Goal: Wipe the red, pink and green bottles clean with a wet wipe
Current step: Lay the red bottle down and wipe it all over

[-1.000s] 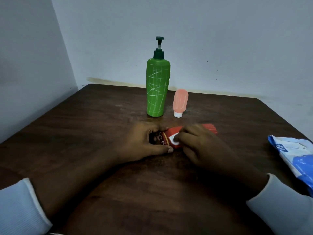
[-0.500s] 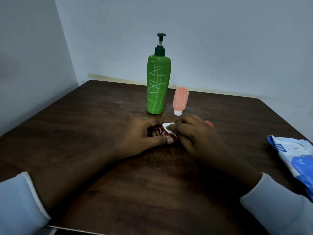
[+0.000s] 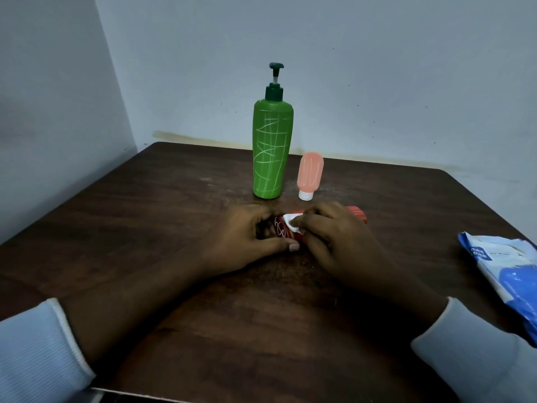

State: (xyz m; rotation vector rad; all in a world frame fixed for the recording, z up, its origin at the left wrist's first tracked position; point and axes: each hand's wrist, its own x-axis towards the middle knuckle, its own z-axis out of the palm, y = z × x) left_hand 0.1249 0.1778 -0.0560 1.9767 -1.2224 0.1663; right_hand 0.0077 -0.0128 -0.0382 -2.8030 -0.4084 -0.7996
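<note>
Red bottle [image 3: 283, 230] lies sideways, left hand [image 3: 247, 237] curled round its end so it can't roll I guess, while right hand [image 3: 340, 242] pinches the wet wipe [image 3: 292, 224] onto it.

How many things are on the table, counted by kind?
Bottles: 3, namely green bottle, pink bottle, red bottle
wet wipe: 1
pack of wipes: 1
Total: 5

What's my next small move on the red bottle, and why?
Probably slide the white wet wipe leftward along the lying red plastic bottle: white scribbles show beside it, the left hand grips that end, the right hand pinches the wipe.
</note>
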